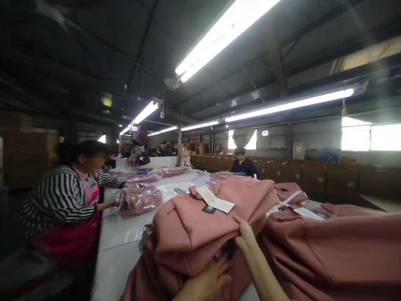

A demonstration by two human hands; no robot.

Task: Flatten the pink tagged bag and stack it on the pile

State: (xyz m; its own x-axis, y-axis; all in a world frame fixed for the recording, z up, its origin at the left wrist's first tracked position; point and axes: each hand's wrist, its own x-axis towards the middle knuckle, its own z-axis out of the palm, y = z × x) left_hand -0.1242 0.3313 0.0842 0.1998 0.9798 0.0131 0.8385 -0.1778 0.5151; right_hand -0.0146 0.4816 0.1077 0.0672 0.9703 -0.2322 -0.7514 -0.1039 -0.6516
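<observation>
Pink backpack (200, 234) tops the pile on the white table (119, 259); my right hand (246, 236) pinches its fabric, my left hand (206, 284) grips underneath. Nearby, bagged backpacks (140, 198) sit in clear plastic.

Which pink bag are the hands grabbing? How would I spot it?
Find the long white table. Nearest the camera lies a heap of pink bags; the right hand grips the top pink bag. Unlike its neighbours, a white paper tag lies flat on it.
</observation>
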